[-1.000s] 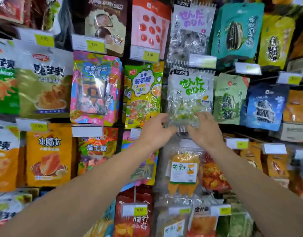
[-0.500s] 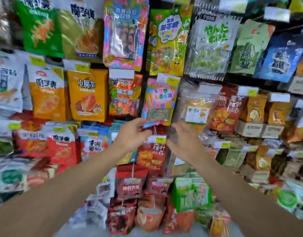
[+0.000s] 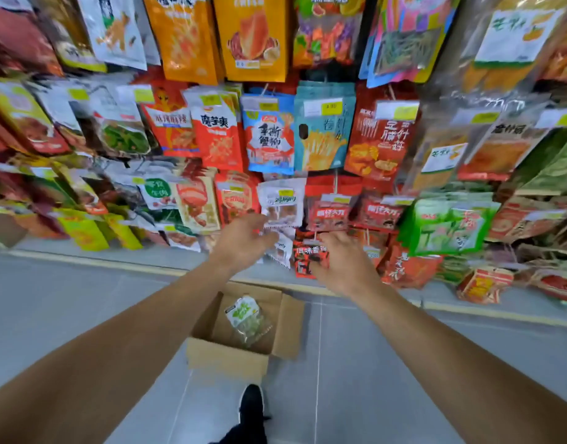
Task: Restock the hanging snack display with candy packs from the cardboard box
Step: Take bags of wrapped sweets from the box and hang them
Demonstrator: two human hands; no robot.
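An open cardboard box (image 3: 231, 355) sits on the grey floor below my arms. Inside it lies a clear candy pack (image 3: 247, 318) with a green and white label. Both hands are stretched forward over the box, in front of the lowest rows of the hanging snack display (image 3: 324, 136). My left hand (image 3: 243, 240) has loose, spread fingers and holds nothing. My right hand (image 3: 343, 261) is likewise relaxed and empty. Neither hand touches the box or the pack.
Rows of bagged snacks with yellow price tags fill the wall from left to right. A yellow strip (image 3: 115, 262) runs along the base of the display. My black shoe (image 3: 251, 408) stands on the tiles just behind the box.
My view has dropped from the upper rows to the floor, bringing the box into sight. Both hands left the clear green pack hanging on its hook and came down empty.
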